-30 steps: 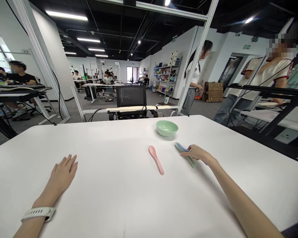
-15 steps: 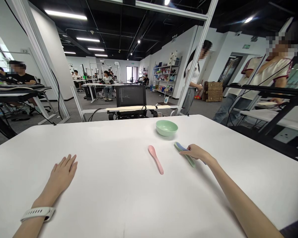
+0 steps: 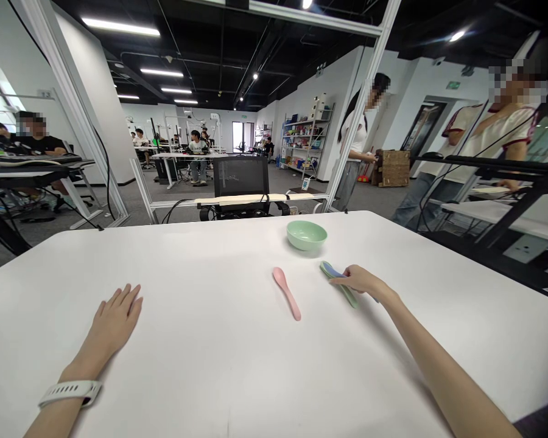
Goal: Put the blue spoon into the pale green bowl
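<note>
r hand curled over blue spoon & green spoon, grip unclear; l hand open, flat, empty on counter; pink spoon btwn them, green bowl ahead.

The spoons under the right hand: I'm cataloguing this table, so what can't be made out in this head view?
Head view:
- Blue spoon and green spoon: the right hand covers their middles, so any further spoon beneath can't be told.
- Green bowl: its near wall hides the bottom, so any contents can't be seen.
- Shelf goods by the far wall: too small to name.
</note>
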Action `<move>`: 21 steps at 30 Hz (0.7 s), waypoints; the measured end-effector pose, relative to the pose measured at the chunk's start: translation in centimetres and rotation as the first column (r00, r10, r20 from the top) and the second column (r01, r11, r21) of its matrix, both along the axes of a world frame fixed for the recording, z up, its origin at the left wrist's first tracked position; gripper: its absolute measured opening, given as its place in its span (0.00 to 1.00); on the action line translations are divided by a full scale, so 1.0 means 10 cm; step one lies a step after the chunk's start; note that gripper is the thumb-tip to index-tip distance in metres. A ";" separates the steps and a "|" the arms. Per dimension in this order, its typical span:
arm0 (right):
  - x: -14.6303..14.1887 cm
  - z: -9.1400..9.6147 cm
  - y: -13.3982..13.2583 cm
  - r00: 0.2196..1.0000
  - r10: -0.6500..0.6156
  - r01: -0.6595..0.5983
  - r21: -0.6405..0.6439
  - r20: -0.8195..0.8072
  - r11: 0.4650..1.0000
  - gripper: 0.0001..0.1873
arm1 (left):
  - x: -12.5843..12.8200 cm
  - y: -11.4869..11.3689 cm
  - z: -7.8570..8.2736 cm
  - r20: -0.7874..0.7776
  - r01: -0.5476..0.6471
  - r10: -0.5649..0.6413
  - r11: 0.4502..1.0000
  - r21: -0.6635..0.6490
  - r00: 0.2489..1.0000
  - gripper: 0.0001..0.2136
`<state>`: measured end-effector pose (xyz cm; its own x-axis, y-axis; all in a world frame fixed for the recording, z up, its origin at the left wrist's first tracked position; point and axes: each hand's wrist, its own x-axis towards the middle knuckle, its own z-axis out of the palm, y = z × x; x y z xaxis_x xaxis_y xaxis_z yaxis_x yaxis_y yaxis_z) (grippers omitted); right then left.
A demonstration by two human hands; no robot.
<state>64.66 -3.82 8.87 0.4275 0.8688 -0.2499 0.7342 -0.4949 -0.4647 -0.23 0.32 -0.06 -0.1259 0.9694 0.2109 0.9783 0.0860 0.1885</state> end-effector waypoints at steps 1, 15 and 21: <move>0.00 0.00 0.00 1.000 0.000 0.000 -0.001 -0.005 1.000 0.29 | 0.00 0.00 0.00 -0.001 -0.001 0.001 1.000 0.003 1.000 0.40; 0.02 -0.03 0.01 1.000 0.028 -0.028 -0.013 -0.009 1.000 0.31 | -0.05 0.02 -0.03 0.006 0.029 -0.029 0.999 0.024 1.000 0.42; 0.07 -0.08 0.03 0.999 0.044 -0.044 -0.010 -0.018 0.999 0.32 | -0.05 0.02 -0.04 0.008 0.033 -0.033 0.999 0.022 0.999 0.43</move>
<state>65.35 -3.49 8.12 0.3842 0.8842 -0.2658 0.7473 -0.4669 -0.4729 -0.73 0.54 -0.42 -0.0956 0.9682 0.2311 0.9790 0.0495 0.1978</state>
